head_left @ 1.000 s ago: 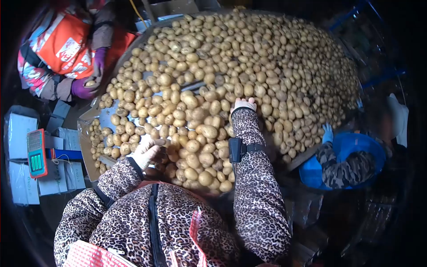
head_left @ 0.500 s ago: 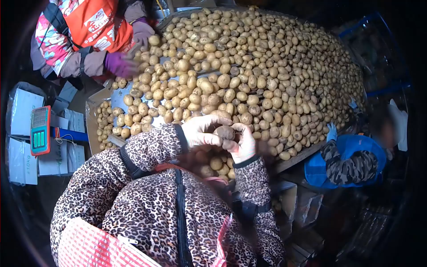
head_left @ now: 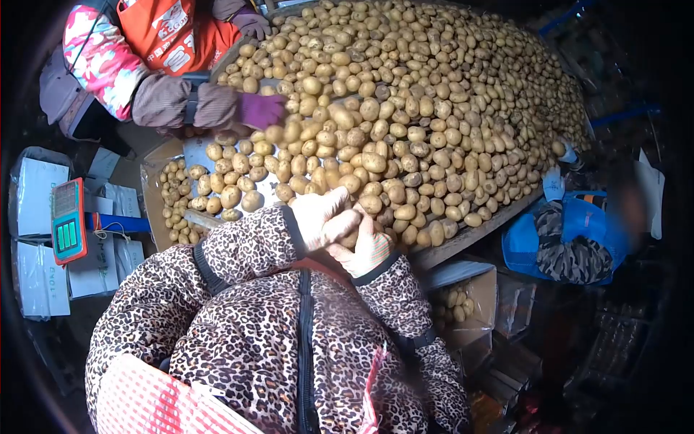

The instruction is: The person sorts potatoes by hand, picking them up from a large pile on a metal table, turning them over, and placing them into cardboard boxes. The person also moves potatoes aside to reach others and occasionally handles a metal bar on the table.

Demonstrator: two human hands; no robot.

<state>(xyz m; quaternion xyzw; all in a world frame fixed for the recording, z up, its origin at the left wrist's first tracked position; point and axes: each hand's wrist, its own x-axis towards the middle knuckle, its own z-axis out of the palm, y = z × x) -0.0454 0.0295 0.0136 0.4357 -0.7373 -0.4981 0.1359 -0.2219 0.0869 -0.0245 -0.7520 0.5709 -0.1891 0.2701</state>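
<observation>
My left hand (head_left: 318, 219) and my right hand (head_left: 367, 249) meet in front of my chest, at the near edge of a big heap of potatoes (head_left: 448, 123). Both wear light gloves, and their fingers are bent and pressed together. A potato (head_left: 350, 237) shows partly between them, mostly covered by the fingers. Which hand bears it is hard to tell, but both touch it. Loose potatoes on the sorting table lie just beyond my fingertips.
Across the table at upper left, a co-worker's purple-gloved hand (head_left: 262, 111) touches potatoes. Another person in blue (head_left: 578, 239) works at the right. A scale (head_left: 69, 220) and white boxes (head_left: 43, 195) stand left; an open carton (head_left: 470, 300) holds potatoes at lower right.
My hands have come closer together and slightly left, covering more of the potato. The co-worker's purple glove has moved right over the potatoes. The open carton shows more fully.
</observation>
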